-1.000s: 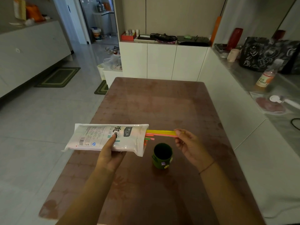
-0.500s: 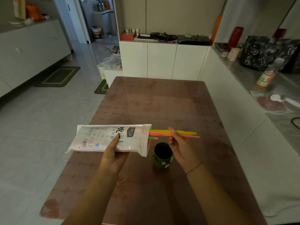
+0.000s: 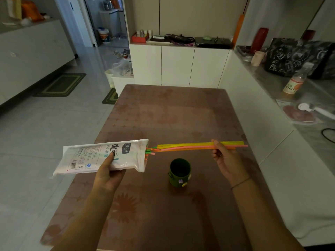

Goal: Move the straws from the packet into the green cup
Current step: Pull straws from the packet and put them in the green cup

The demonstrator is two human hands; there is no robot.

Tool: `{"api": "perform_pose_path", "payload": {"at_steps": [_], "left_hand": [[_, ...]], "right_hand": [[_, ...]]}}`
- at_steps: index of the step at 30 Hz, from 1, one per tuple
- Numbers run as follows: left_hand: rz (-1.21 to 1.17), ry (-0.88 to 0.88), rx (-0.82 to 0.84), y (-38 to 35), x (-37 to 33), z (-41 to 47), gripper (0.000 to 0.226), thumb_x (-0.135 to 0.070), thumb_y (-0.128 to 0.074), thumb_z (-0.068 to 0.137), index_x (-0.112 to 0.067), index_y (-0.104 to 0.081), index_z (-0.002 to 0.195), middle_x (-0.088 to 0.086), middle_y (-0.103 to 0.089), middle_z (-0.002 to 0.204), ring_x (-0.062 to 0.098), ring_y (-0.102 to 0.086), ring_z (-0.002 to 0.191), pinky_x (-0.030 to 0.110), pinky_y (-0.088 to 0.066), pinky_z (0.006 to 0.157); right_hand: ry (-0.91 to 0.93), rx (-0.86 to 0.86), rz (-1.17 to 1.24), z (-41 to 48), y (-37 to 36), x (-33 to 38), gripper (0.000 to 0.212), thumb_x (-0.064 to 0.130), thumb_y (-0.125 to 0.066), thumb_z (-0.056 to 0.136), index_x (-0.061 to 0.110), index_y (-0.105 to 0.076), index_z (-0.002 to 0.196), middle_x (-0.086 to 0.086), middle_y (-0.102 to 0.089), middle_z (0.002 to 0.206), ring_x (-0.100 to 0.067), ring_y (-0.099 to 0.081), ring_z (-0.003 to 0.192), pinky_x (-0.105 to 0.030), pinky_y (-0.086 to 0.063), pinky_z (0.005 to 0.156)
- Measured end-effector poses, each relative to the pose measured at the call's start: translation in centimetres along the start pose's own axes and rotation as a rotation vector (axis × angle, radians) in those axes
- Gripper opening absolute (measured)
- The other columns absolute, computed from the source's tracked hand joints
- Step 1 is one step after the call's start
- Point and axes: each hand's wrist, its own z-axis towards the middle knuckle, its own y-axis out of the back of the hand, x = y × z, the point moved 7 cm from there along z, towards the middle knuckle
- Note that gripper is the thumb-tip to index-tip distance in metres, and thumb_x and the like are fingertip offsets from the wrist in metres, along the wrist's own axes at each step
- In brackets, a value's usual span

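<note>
Left hand (image 3: 108, 171) grips white straw packet (image 3: 101, 156), held level above table (image 3: 172, 115), left of green cup (image 3: 179, 172). Right hand (image 3: 226, 160) pinches a yellow, pink and orange straw bundle (image 3: 190, 146), above the cup, tail ends near packet mouth.

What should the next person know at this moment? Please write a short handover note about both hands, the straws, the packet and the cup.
Left hand grips the packet, held level above the table.
Right hand pinches a bunch of straws, drawn almost fully out of the packet's open end.
The green cup stands upright on the table; no straw sticks out of it.
Done: nothing in the cup.
Left: put this bunch in the cup, then the other straws, whose tips show at the packet mouth.
</note>
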Motion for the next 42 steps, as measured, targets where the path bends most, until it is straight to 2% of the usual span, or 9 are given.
{"api": "perform_pose_path", "payload": {"at_steps": [2, 5, 8, 15, 19, 24, 33, 37, 42], "left_hand": [[0.018, 0.000, -0.005, 0.3, 0.0, 0.2, 0.041, -0.004, -0.062, 0.086, -0.020, -0.053, 0.123, 0.006, -0.073, 0.107, 0.024, -0.069, 0.101, 0.049, -0.055, 0.081], [0.030, 0.009, -0.013, 0.4, 0.3, 0.4, 0.042, -0.004, -0.063, 0.085, -0.021, -0.053, 0.122, 0.006, -0.073, 0.105, 0.023, -0.070, 0.098, 0.050, -0.055, 0.081], [0.036, 0.019, -0.012, 0.3, 0.7, 0.5, 0.039, -0.004, -0.062, 0.085, -0.020, -0.054, 0.120, 0.006, -0.072, 0.108, 0.023, -0.070, 0.099, 0.050, -0.055, 0.082], [0.037, 0.016, -0.008, 0.2, 0.8, 0.6, 0.034, -0.004, -0.061, 0.087, -0.021, -0.054, 0.115, 0.006, -0.070, 0.111, 0.023, -0.068, 0.103, 0.048, -0.056, 0.080], [0.018, 0.021, -0.028, 0.3, 0.8, 0.7, 0.039, -0.004, -0.062, 0.086, -0.020, -0.053, 0.121, 0.006, -0.072, 0.107, 0.024, -0.067, 0.104, 0.048, -0.057, 0.078], [0.008, 0.023, -0.026, 0.3, 0.9, 0.7, 0.047, -0.003, -0.063, 0.085, -0.020, -0.052, 0.128, 0.007, -0.070, 0.115, 0.025, -0.068, 0.103, 0.051, -0.055, 0.081], [0.008, 0.022, 0.018, 0.0, 1.1, 0.5, 0.039, -0.003, -0.059, 0.087, -0.020, -0.055, 0.122, 0.006, -0.070, 0.112, 0.023, -0.067, 0.105, 0.051, -0.054, 0.082], [0.003, 0.036, 0.031, -0.3, 1.6, 0.3, 0.039, -0.003, -0.059, 0.087, -0.021, -0.055, 0.121, 0.006, -0.071, 0.110, 0.024, -0.066, 0.106, 0.052, -0.053, 0.083], [0.006, 0.037, 0.047, -0.6, 2.0, -0.2, 0.040, -0.003, -0.059, 0.087, -0.021, -0.053, 0.123, 0.008, -0.070, 0.112, 0.026, -0.069, 0.101, 0.053, -0.054, 0.081]], "right_hand": [[0.031, -0.005, -0.038, 0.1, 0.6, 0.7, 0.047, 0.028, -0.077, 0.047, 0.002, -0.064, 0.084, 0.004, -0.061, 0.057, -0.003, -0.053, 0.047, -0.014, -0.044, 0.044], [0.069, -0.001, -0.095, 0.2, 1.2, 1.6, 0.009, 0.012, -0.069, 0.075, 0.006, -0.065, 0.080, 0.005, -0.060, 0.056, -0.004, -0.052, 0.049, -0.014, -0.043, 0.044], [0.120, -0.016, -0.174, 0.3, 2.1, 2.7, 0.011, 0.004, -0.057, 0.087, 0.007, -0.064, 0.079, 0.007, -0.059, 0.054, -0.003, -0.052, 0.049, -0.014, -0.043, 0.045], [0.179, -0.061, -0.221, 0.0, 3.6, 5.3, 0.007, 0.011, -0.063, 0.083, 0.006, -0.063, 0.079, 0.007, -0.061, 0.051, -0.003, -0.052, 0.047, -0.015, -0.044, 0.046], [0.186, -0.084, -0.335, -0.1, 4.4, 5.9, 0.049, 0.040, -0.080, 0.048, 0.006, -0.067, 0.082, 0.004, -0.062, 0.054, -0.004, -0.055, 0.049, -0.016, -0.046, 0.047], [0.232, -0.094, -0.503, 0.1, 4.3, 6.6, 0.008, 0.015, -0.068, 0.081, 0.008, -0.068, 0.077, 0.002, -0.058, 0.052, -0.012, -0.052, 0.053, -0.019, -0.046, 0.048], [0.362, -0.078, -0.605, -0.7, 3.2, 11.3, 0.004, 0.012, -0.065, 0.083, 0.012, -0.069, 0.083, 0.004, -0.060, 0.045, -0.004, -0.051, 0.043, -0.015, -0.046, 0.046], [0.369, -0.018, -0.762, -1.1, 0.8, 9.9, 0.007, 0.012, -0.065, 0.083, 0.012, -0.068, 0.077, 0.003, -0.057, 0.041, -0.003, -0.048, 0.039, -0.013, -0.043, 0.044], [0.344, 0.074, -0.850, -0.7, -1.6, 6.9, 0.005, 0.006, -0.064, 0.084, 0.004, -0.068, 0.084, -0.008, -0.053, 0.053, -0.001, -0.047, 0.038, -0.011, -0.040, 0.044]]}}
